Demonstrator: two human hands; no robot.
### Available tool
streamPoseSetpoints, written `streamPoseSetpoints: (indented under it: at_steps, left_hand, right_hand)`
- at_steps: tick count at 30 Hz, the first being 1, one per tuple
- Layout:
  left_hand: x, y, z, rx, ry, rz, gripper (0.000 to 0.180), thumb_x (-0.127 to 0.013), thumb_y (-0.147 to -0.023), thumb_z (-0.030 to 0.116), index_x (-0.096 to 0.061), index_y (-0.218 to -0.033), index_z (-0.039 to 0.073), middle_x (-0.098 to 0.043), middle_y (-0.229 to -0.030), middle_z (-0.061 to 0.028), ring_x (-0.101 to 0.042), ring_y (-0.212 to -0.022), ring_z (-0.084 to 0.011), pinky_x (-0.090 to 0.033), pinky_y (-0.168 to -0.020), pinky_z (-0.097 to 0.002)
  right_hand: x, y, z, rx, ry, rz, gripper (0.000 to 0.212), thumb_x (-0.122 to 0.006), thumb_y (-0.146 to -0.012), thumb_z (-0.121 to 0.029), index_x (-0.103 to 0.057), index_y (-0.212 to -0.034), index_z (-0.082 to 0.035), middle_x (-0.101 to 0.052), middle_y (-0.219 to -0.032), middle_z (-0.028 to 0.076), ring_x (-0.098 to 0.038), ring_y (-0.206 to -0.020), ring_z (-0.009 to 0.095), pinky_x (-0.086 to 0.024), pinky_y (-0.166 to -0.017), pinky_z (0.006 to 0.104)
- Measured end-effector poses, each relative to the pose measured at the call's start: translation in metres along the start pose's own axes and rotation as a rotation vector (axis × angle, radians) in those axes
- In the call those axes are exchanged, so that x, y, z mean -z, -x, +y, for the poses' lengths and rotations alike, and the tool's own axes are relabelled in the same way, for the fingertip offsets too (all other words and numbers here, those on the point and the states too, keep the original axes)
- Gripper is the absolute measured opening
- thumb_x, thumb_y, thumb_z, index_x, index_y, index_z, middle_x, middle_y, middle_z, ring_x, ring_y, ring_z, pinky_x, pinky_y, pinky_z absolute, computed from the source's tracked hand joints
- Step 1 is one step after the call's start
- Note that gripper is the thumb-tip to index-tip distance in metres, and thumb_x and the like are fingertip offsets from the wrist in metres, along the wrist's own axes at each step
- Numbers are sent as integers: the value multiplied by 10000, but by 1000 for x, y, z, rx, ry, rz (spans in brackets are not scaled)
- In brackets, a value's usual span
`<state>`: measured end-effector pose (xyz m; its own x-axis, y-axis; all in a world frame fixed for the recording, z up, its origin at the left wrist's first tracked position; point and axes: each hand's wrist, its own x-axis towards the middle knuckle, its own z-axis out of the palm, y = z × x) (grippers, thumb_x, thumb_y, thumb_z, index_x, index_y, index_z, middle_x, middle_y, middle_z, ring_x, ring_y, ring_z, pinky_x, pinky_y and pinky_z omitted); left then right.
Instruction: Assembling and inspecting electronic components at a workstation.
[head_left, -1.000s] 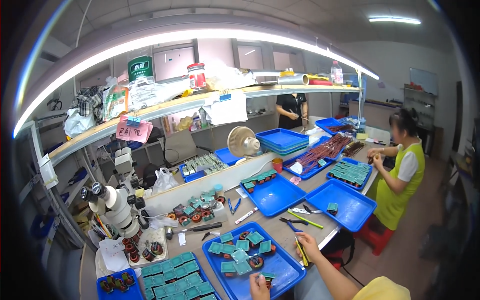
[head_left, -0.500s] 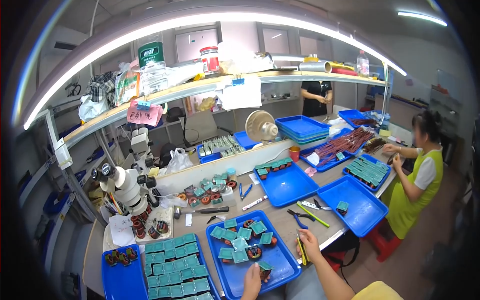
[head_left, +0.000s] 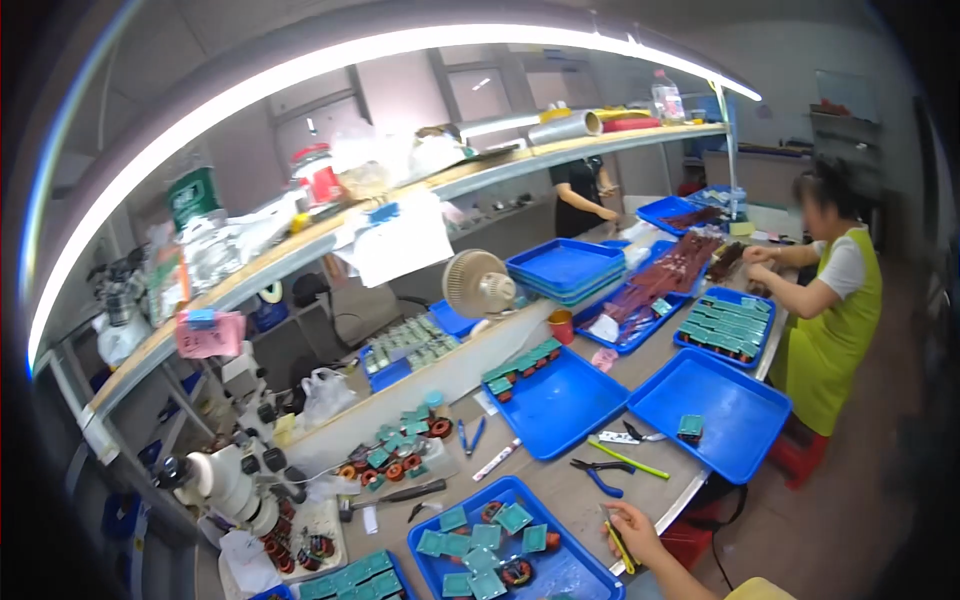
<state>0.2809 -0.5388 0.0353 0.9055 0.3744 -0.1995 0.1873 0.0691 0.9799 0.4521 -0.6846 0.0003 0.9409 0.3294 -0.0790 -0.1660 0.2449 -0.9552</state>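
Note:
My right hand [head_left: 640,537] is closed around a slim yellow-and-black hand tool [head_left: 621,549], just past the right rim of a blue tray [head_left: 585,548]. The tool's exact kind is hard to make out. Teal square boards on reddish-brown wound coils lie loosely in that tray, among them a board [head_left: 486,536] in the middle and a bare-looking coil [head_left: 516,572] near the front. My left hand is out of the picture, below its lower edge.
Black-and-blue pliers [head_left: 604,476], a green-yellow stick [head_left: 630,459] and a white marker [head_left: 496,460] lie beyond the tray. Two blue trays [head_left: 565,408] [head_left: 740,400] stand farther off. A microscope [head_left: 235,480] is at left; a co-worker [head_left: 830,290] sits at right.
The view has swung right and tilted, so the near trays sit lower in the picture. My left hand, which held a teal-topped coil, has left the view. My right hand still holds the tool.

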Motion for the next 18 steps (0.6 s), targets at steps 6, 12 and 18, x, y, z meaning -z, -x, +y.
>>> streamPoseSetpoints:
  at_steps: [6,12,18]
  left_hand:
    - [10,-4,-24,22,-203,45,404,-423,-895,366,-578,-998,7,-602,-859,-98,-537,-768,-188,-420,-704,-295]
    - [12,-4,-21,96,-262,-10,426,-451,-890,346,-534,-1108,-10,-577,-1000,-132,-513,-931,-204,-389,-831,-299]
    - [12,10,-4,55,-151,41,419,-425,-909,323,-471,-1182,9,-564,-1020,-110,-517,-925,-203,-397,-826,-285]
  right_hand:
    - [-3,-2,-1,-70,-3,1,277,-413,-894,-86,-454,-1167,-70,-576,-775,70,-501,-489,85,-411,-394,209]
    - [-6,0,-6,-28,30,-13,280,-416,-897,-99,-446,-1174,-66,-570,-793,85,-510,-501,100,-421,-412,207]
    - [-3,-1,-5,-9,-10,-64,278,-411,-900,-91,-445,-1173,-47,-560,-781,84,-508,-506,101,-412,-407,206]
